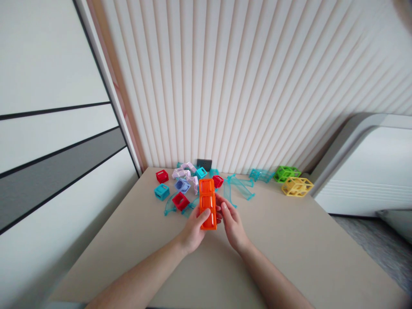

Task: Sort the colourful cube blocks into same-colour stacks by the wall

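Orange block [206, 199] up over surface [273, 244], gripped in left hand [193, 231], thumb across its front face. Right hand [234, 227] at block's right edge, fingers half curled; from here, can't tell whether they grip. Risk, I'd say: thumb slipping on smooth-looking face, block dropping. Red cube [218, 181] and teal piece [227, 191] lie just beyond; careless forward swing could scatter both.

A pale ribbed wall [193, 86] rises behind a beige table [280, 240], a small black plate [204, 164] set low against it. On the left stands a white, grey-banded cabinet [48, 60]; on the right, a white-and-grey headboard [376, 171] above grey fabric [363, 242]. The light is soft.
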Demonstrator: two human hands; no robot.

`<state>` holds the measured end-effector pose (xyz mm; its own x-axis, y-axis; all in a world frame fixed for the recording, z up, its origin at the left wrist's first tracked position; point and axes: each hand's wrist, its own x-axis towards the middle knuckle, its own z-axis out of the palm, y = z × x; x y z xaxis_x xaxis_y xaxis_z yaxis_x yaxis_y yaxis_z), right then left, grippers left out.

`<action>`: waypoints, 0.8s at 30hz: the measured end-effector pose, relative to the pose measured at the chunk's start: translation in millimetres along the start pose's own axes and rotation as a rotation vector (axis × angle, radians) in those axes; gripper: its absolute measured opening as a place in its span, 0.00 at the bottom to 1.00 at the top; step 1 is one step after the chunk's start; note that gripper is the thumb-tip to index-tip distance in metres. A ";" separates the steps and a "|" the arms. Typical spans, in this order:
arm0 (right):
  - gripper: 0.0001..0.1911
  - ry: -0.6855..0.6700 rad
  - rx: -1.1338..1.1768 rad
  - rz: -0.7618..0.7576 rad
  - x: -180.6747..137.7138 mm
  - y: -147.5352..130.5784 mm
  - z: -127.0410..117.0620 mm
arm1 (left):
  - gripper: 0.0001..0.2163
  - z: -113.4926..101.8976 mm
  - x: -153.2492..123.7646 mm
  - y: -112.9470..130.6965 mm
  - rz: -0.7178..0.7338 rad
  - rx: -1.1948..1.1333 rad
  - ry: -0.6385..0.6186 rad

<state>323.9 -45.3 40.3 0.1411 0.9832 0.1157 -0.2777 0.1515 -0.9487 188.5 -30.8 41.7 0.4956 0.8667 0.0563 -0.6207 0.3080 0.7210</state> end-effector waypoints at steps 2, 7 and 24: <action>0.26 -0.025 -0.065 -0.057 0.2 0.5 -0.3 | 0.18 -0.1 2.1 1.8 0.028 0.055 0.029; 0.27 -0.052 -0.094 -0.101 -1.4 1.2 0.7 | 0.20 -0.8 4.1 3.9 0.050 0.129 0.052; 0.24 -0.016 -0.292 -0.189 -3.1 3.3 -2.6 | 0.21 2.6 1.8 13.9 0.155 0.445 0.092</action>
<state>325.1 -48.1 36.0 0.1483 0.9424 0.2997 0.0354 0.2978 -0.9540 182.4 -26.0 53.7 0.3499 0.9263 0.1396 -0.3525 -0.0079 0.9358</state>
